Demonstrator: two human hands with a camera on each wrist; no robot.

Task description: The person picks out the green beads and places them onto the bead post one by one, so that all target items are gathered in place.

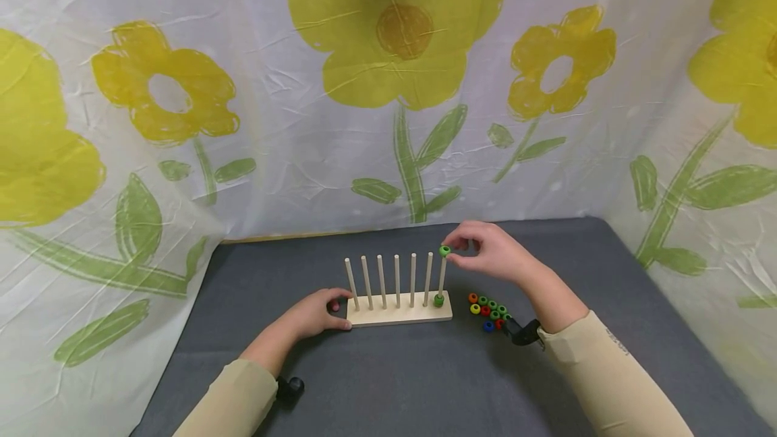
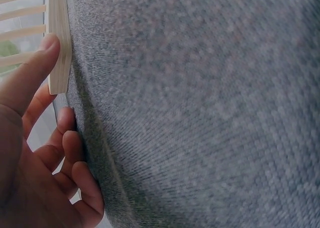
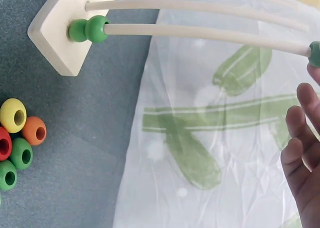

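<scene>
A pale wooden peg rack (image 1: 397, 317) with a row of several upright pegs stands on the table. My left hand (image 1: 313, 314) holds its left end, the thumb (image 2: 48, 50) on the front face and a finger behind. At the top of the rightmost peg, my right hand (image 1: 488, 248) pinches a green bead (image 1: 445, 251) between thumb and index finger. That bead sits right at the peg's tip; the right wrist view only catches its edge. Two green beads (image 3: 89, 30) are stacked at the foot of the same peg.
Loose beads lie in a cluster right of the rack: several green beads (image 1: 494, 315), a yellow bead (image 3: 13, 115), an orange bead (image 3: 34, 130), red ones and a blue bead (image 1: 488, 326). A flower-printed curtain (image 1: 273, 120) rises behind the dark grey table (image 1: 388, 383).
</scene>
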